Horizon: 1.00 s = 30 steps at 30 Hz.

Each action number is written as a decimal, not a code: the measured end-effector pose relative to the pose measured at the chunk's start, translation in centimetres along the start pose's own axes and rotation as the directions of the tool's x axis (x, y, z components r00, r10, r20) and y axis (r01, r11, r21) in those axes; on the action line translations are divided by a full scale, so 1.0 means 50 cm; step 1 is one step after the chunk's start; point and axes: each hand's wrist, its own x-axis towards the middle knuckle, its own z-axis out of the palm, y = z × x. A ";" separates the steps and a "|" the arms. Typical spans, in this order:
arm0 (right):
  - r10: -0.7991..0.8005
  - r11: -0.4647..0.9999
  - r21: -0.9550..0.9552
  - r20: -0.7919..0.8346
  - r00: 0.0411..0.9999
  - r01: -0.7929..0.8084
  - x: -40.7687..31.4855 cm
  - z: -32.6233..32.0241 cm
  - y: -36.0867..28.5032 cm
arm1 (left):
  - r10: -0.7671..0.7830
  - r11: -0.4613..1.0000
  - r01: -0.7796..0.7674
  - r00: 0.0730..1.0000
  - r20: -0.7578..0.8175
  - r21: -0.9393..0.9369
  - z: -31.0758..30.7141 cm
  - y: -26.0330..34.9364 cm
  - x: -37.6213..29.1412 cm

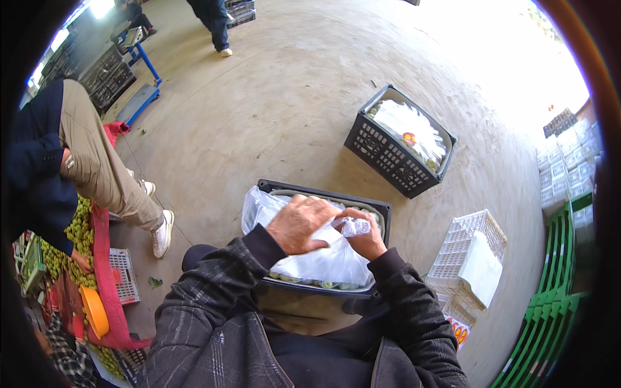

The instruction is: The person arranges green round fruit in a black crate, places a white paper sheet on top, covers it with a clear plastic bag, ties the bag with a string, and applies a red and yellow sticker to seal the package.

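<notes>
A black plastic crate (388,213) of green fruit stands before me, with a translucent white plastic bag (310,264) spread over much of the fruit. My right hand (364,233) grips a gathered, crumpled end of the bag near the crate's right side. My left hand (303,225) is over the middle of the bag, its thumb apart from the fingers; whether it touches the plastic cannot be told. Green fruit (327,284) shows along the crate's near edge.
Another black crate (388,155) of covered fruit is ahead right. White crates (456,242) and stacked green crates (548,291) lie right. At left, a co-worker's hand (82,262) reaches among green fruit (80,233) near an orange bowl (94,313). Farther off, a person walks near a blue platform scale (138,104).
</notes>
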 end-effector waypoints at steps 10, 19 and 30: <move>0.106 0.988 0.099 0.130 0.986 -0.120 0.037 -0.008 -0.080 | -0.265 0.948 0.249 0.962 -0.060 -0.198 0.001 -0.013 0.013; 0.107 0.989 0.092 0.120 0.987 -0.119 0.020 -0.008 -0.025 | -0.288 0.778 0.235 0.958 0.002 -0.583 0.000 0.019 0.030; 0.218 0.953 0.167 0.200 0.955 -0.252 0.031 -0.014 -0.023 | -0.112 0.989 0.107 0.993 0.046 0.104 -0.043 -0.009 -0.036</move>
